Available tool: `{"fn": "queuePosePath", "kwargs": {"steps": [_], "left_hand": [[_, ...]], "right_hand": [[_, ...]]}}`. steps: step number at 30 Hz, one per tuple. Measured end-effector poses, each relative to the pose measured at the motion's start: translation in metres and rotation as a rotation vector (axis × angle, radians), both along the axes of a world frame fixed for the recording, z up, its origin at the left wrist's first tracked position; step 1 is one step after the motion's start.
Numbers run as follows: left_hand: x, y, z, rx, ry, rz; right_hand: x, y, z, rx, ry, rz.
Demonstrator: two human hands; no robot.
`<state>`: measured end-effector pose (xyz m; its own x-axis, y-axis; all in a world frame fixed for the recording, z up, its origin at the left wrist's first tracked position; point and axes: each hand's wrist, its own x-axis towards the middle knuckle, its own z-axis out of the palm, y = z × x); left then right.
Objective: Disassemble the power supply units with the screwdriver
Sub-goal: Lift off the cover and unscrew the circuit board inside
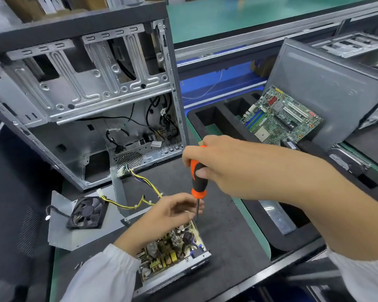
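Observation:
An opened power supply unit lies on the dark mat at lower centre, its circuit board bare in the metal tray. My right hand grips the orange and black screwdriver by the handle, shaft pointing down at the unit's far right corner. My left hand hovers over the unit's far end, fingers curled around the shaft near its tip. Yellow and black wires run from the unit toward the case. The removed metal cover with a black fan lies to the left.
An empty computer case stands open behind the unit. A green motherboard leans in a black foam tray at right, beside a grey side panel. A green conveyor runs along the back.

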<state>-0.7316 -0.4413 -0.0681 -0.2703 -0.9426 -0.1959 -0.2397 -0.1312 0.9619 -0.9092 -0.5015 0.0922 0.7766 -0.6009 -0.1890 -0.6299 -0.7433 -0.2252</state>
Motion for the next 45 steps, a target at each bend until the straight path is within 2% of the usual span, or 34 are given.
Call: {"fn": "queuePosePath", "kwargs": {"steps": [3,6,9,12,17,26,39,45], "left_hand": [[-0.008,-0.008,-0.002,-0.186,-0.466,-0.122],[-0.023,-0.015,-0.002,-0.286,-0.822,-0.333],[-0.04,-0.019,-0.008,-0.33,-1.098,-0.505],[-0.052,-0.022,-0.011,-0.332,-1.261,-0.608],[-0.061,-0.027,-0.011,-0.278,-1.357,-0.671],[-0.071,-0.028,-0.027,-0.263,-1.4,-0.588],[-0.071,-0.024,-0.019,-0.15,-1.409,-0.663],[-0.068,-0.022,-0.007,-0.18,-1.311,-0.485]], "right_hand": [[-0.001,-0.003,-0.003,0.002,0.044,-0.023],[-0.001,-0.004,-0.01,-0.029,0.135,-0.047],[-0.001,-0.002,-0.017,-0.044,0.191,-0.038],[-0.001,-0.002,-0.022,-0.025,0.216,-0.033],[0.002,-0.001,-0.032,-0.007,0.238,-0.019],[0.003,-0.002,-0.039,-0.015,0.209,0.001],[0.0,0.002,-0.041,-0.012,0.213,0.012],[-0.003,0.002,-0.043,-0.034,0.207,0.009]]}}
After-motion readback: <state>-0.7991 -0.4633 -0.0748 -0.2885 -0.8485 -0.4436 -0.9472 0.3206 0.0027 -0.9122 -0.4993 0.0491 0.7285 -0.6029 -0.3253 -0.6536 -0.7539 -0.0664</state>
